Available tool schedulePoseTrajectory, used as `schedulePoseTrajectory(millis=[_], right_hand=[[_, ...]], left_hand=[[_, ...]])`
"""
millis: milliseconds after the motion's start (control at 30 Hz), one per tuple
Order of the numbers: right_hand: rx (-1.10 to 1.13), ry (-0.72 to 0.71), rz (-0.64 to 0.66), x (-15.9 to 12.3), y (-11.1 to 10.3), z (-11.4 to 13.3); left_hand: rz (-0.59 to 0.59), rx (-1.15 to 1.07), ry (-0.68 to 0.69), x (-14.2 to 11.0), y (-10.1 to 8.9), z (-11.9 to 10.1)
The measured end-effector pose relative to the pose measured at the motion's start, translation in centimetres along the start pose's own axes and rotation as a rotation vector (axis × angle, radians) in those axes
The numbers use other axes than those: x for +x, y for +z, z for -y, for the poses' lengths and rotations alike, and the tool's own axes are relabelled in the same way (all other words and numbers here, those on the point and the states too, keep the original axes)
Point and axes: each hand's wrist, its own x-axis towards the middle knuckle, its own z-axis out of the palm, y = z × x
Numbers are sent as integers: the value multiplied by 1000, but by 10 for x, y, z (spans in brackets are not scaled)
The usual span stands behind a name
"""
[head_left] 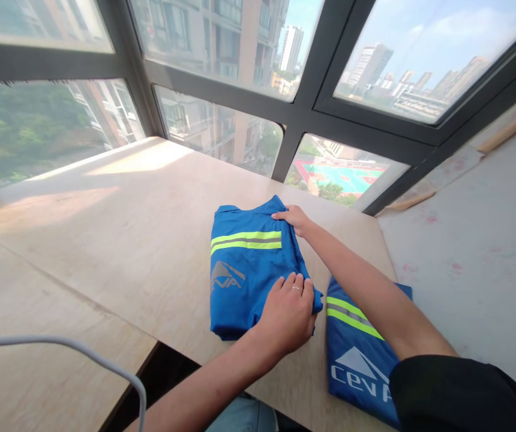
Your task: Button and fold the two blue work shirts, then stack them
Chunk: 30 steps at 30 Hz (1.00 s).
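Note:
A blue work jacket (249, 264), partly folded, lies on the wooden surface in the middle of the head view. A yellow-green and grey reflective stripe crosses it, above a grey logo at its left side. My left hand (288, 311) is closed over its lower right edge, with a ring on one finger and the thumb mostly hidden. Farther back, my right hand (294, 219) grips the upper right edge near the collar, a digit lying on top of the cloth. A second folded blue garment (357, 342) with a similar stripe and white logo lies at the right, partly covered by my right arm.
The pale wooden surface (118, 240) extends left and back to dark-framed windows (222, 87). A grey cable (73, 343) curves across the lower left, near a dark gap (172, 363) at the surface's front edge. A floral-patterned wall (478, 258) stands at the right.

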Motion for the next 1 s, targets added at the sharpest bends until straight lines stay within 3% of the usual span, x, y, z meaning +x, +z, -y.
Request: schedulePoseTrajectory(millis=[200, 333, 433, 633, 867, 1000], right_hand=[[9, 22, 21, -3, -13, -57], [46, -9, 31, -12, -16, -84], [83, -3, 51, -11, -18, -84], [111, -17, 29, -3, -25, -67], [-70, -37, -92, -6, -30, -88], [-197, -108, -194, -9, -32, -87]], left_hand=[[119, 24, 51, -17, 39, 7], [97, 43, 77, -34, 60, 11], [60, 32, 69, -38, 61, 9], [-78, 19, 126, -31, 45, 0], [35, 68, 184, -31, 77, 5], [-28, -54, 307, -43, 66, 9]])
